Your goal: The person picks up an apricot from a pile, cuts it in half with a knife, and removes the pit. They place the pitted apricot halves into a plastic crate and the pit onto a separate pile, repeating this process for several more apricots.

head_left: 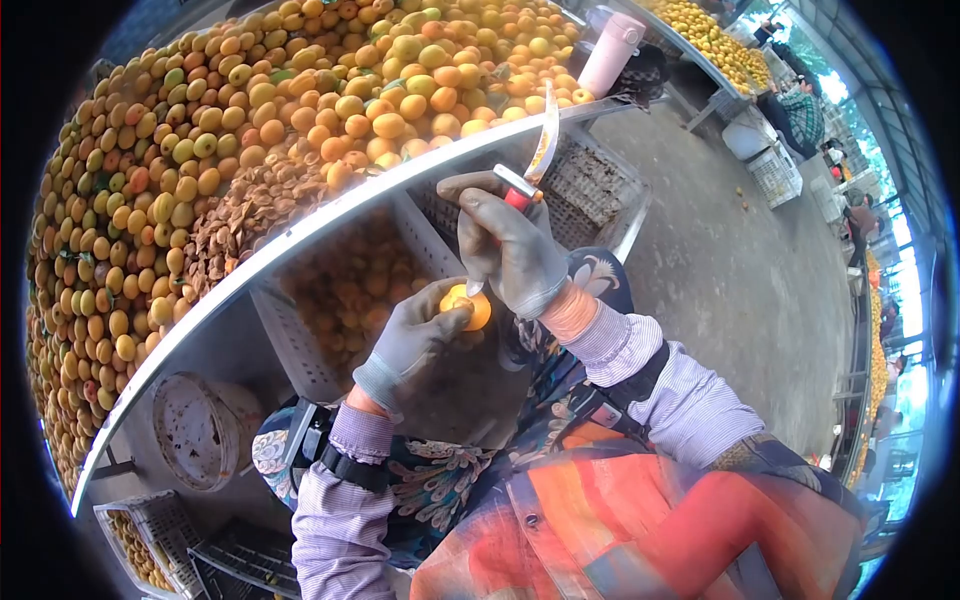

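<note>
My left hand (412,338), in a grey work glove, pinches an orange-yellow apricot (480,313) between thumb and fingers. Just above and to the right, my gloved right hand (512,245) is closed around a knife with a red handle (517,199). Its curved blade (546,140) points up, away from the fruit, and has orange residue on it. The lower fingertips of this hand come right to the top of the apricot. Beneath both hands stands a pale crate (290,335) with apricot pieces in it.
Heaped apricots (400,80) cover the metal-edged table (300,233), with brown pits (250,215) near its rim. A pink tumbler (612,55) stands at its far end. Another crate (640,205) sits beyond my right hand; a dirty bucket (195,430) is under the table. People work at right.
</note>
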A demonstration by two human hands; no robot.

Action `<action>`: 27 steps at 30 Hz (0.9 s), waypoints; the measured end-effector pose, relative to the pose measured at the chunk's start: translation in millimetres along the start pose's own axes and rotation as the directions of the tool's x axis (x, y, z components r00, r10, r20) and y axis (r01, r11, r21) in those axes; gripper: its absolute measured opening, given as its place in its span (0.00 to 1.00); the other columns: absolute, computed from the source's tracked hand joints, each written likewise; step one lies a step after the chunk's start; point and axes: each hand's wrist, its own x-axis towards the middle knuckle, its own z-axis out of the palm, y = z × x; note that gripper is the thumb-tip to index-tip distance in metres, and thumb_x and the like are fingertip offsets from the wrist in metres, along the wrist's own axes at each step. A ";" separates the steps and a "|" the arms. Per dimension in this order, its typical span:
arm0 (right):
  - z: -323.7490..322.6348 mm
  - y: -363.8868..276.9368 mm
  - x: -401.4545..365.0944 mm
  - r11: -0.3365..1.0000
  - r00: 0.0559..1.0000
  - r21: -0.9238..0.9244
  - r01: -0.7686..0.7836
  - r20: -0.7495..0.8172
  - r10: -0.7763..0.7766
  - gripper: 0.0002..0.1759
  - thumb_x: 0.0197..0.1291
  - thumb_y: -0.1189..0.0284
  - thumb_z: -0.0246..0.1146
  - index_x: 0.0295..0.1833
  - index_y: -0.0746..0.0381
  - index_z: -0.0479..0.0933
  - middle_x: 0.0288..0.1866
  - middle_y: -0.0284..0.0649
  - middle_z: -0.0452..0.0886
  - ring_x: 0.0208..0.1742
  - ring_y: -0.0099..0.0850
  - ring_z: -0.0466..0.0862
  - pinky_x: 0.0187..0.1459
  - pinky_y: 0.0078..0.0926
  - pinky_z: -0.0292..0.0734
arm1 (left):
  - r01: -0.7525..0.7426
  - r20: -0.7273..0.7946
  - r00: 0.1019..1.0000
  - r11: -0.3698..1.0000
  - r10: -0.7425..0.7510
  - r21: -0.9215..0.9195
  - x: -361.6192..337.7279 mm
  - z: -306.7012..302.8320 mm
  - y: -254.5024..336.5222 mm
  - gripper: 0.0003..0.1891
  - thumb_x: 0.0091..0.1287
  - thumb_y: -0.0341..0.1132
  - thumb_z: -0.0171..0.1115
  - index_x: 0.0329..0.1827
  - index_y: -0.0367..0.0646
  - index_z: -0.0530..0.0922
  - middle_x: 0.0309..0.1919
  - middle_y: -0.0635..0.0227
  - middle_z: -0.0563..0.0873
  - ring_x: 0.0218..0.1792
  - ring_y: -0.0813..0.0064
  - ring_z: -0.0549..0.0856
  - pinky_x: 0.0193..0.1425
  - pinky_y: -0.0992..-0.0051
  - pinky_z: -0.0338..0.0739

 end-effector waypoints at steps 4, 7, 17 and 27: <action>2.6 1.3 -1.7 0.993 0.999 -0.117 0.023 0.048 -0.018 0.12 0.68 0.71 0.52 0.48 0.65 0.79 0.19 0.28 0.68 0.17 0.15 0.64 0.18 0.14 0.58 | 0.030 -0.029 0.999 0.998 -0.031 -0.048 -1.0 3.0 2.6 0.23 0.69 0.34 0.62 0.63 0.32 0.70 0.51 0.66 0.81 0.47 0.77 0.81 0.51 0.77 0.79; 10.3 -0.4 -4.5 0.979 0.989 -0.202 0.030 0.145 -0.001 0.08 0.64 0.72 0.59 0.43 0.63 0.80 0.16 0.26 0.68 0.16 0.13 0.65 0.16 0.14 0.56 | 0.046 0.001 0.999 0.995 -0.046 -0.088 -4.7 5.8 9.3 0.22 0.68 0.33 0.62 0.62 0.30 0.71 0.50 0.66 0.81 0.47 0.78 0.81 0.50 0.77 0.79; -33.3 38.5 26.3 0.821 0.940 0.492 -0.289 -0.014 0.340 0.10 0.70 0.69 0.51 0.49 0.61 0.73 0.15 0.21 0.53 0.12 0.15 0.52 0.16 0.17 0.48 | 0.060 -0.034 0.998 0.998 -0.061 -0.023 -2.1 6.5 2.9 0.23 0.67 0.33 0.63 0.62 0.30 0.71 0.47 0.67 0.81 0.44 0.80 0.80 0.46 0.79 0.80; -6.3 7.7 12.5 0.985 0.987 0.063 -0.161 0.001 0.161 0.10 0.70 0.70 0.52 0.48 0.62 0.77 0.17 0.23 0.61 0.14 0.14 0.60 0.17 0.15 0.54 | 0.054 -0.015 0.998 0.995 -0.055 -0.089 2.7 4.4 -2.2 0.21 0.68 0.33 0.62 0.62 0.33 0.72 0.48 0.69 0.81 0.45 0.80 0.81 0.46 0.78 0.80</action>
